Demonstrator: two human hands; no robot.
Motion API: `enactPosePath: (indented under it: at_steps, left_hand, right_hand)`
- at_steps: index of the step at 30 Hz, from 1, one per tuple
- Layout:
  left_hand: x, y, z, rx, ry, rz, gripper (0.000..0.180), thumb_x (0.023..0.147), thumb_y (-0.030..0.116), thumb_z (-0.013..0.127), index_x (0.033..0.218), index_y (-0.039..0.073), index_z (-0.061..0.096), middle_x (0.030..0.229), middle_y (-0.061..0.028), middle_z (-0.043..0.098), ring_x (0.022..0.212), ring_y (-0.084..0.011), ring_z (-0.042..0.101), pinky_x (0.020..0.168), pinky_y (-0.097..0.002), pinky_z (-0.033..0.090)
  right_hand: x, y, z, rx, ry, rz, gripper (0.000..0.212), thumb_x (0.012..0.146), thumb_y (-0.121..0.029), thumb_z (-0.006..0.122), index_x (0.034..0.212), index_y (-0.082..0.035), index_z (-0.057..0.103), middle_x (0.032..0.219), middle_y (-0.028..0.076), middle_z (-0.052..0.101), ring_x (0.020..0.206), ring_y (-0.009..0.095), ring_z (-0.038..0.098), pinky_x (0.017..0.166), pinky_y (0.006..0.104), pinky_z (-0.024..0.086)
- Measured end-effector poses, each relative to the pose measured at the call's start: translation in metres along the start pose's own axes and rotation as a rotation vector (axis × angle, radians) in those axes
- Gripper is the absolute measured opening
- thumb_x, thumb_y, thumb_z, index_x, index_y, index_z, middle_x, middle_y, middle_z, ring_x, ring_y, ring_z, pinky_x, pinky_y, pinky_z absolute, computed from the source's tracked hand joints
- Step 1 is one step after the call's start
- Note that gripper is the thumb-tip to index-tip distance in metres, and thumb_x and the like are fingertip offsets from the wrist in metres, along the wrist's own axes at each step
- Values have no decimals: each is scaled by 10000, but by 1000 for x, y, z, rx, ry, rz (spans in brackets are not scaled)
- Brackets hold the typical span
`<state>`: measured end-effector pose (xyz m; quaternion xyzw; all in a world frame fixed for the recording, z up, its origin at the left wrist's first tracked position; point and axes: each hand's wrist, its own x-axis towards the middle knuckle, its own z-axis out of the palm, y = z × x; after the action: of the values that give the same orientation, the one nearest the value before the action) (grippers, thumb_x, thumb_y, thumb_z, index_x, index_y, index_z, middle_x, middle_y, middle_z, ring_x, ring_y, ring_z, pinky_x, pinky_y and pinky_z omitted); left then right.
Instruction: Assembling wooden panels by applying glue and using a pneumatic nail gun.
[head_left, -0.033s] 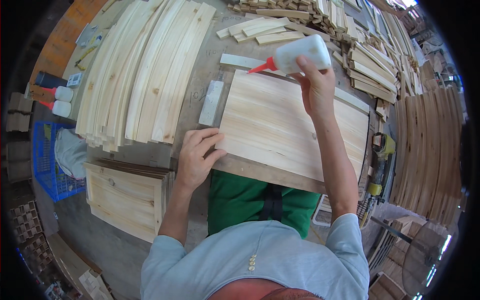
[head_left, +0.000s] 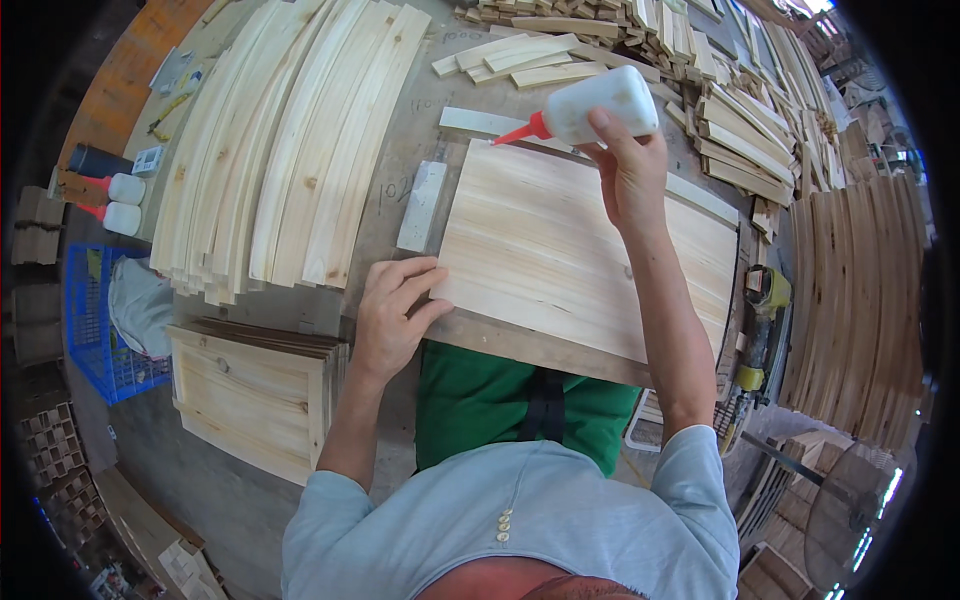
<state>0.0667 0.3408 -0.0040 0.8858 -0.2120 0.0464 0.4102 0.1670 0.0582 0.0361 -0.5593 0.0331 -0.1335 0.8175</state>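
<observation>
A pale wooden panel lies on the workbench in front of me. My right hand grips a white squeeze bottle tilted over the panel's far edge. Its red nozzle points left and down, with the tip at the panel's far left corner. Whether the tip touches the wood, I cannot tell. At the near left corner my left hand pinches the panel's edge between thumb and fingers. A whitish guide strip lies just left of the panel, and another strip runs along its far side.
Long boards are stacked at the left. Framed panels stand below them, near a blue crate. Short wood strips heap at the far right. A yellow-and-black power tool sits right of the panel.
The bottle and my right hand have shifted very slightly left and nearer. My left hand and the panel stay where they were.
</observation>
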Motion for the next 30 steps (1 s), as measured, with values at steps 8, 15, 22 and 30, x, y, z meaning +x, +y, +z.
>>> enactPosePath:
  at_steps: [8, 15, 22, 30]
  left_hand:
    - [0, -2, 1, 3, 15, 17, 360, 674, 114, 794, 1017, 53, 706, 1097, -65, 654, 1004, -261, 566, 860, -358, 490]
    - [0, -1, 2, 4, 20, 12, 361, 671, 113, 799, 1017, 59, 707, 1094, -60, 653, 1002, -258, 568, 859, -355, 489]
    - [0, 3, 1, 15, -7, -32, 357, 674, 82, 799, 1018, 40, 713, 1109, -73, 661, 1029, -251, 575, 879, -349, 487]
    - [0, 4, 2, 9, 9, -11, 358, 676, 86, 798, 1021, 45, 710, 1107, -74, 658, 1026, -258, 571, 879, -353, 482]
  right_hand:
    - [12, 18, 13, -108, -3, -39, 637, 799, -185, 797, 1297, -17, 436, 1157, 109, 589, 1033, 221, 627, 817, 346, 570]
    - [13, 18, 20, -150, -85, -109, 638, 798, -209, 800, 1290, -16, 442, 1157, 105, 586, 1026, 200, 618, 840, 337, 560]
    - [14, 17, 20, -263, -73, -168, 620, 812, -249, 789, 1271, -5, 452, 1151, 107, 585, 1039, 193, 606, 855, 337, 554]
    - [7, 0, -12, -266, 5, -162, 594, 813, -230, 787, 1259, 1, 469, 1112, 103, 611, 976, 191, 638, 800, 321, 574]
